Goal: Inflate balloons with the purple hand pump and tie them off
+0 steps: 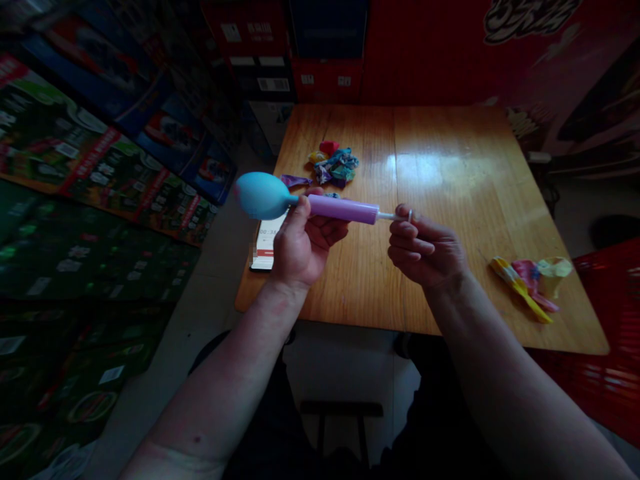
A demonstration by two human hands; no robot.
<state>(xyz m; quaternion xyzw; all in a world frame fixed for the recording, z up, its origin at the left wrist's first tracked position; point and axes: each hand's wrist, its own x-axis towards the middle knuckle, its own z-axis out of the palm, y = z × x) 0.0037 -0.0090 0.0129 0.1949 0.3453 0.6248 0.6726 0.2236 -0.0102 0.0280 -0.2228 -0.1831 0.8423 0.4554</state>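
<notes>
A purple balloon pump (pixel 345 209) is held level above the table, with a partly inflated light blue balloon (pixel 263 195) on its left end. My left hand (pixel 307 240) is closed around the balloon's neck and the near end of the pump barrel. The fingers of my right hand (pixel 425 243) are closed on the white pump handle (pixel 410 215), with a short length of white rod showing outside the barrel. Behind the balloon, a phone (pixel 264 253) with a lit timer screen lies on the table, partly covered by my left hand.
On the wooden table (pixel 370 300), a pile of crumpled coloured balloons (pixel 337 163) lies at the back left. Several more flat balloons (pixel 533 280) lie at the right. Stacked boxes (pixel 100 160) line the left side. A red plastic crate (pixel 600 327) stands at the right.
</notes>
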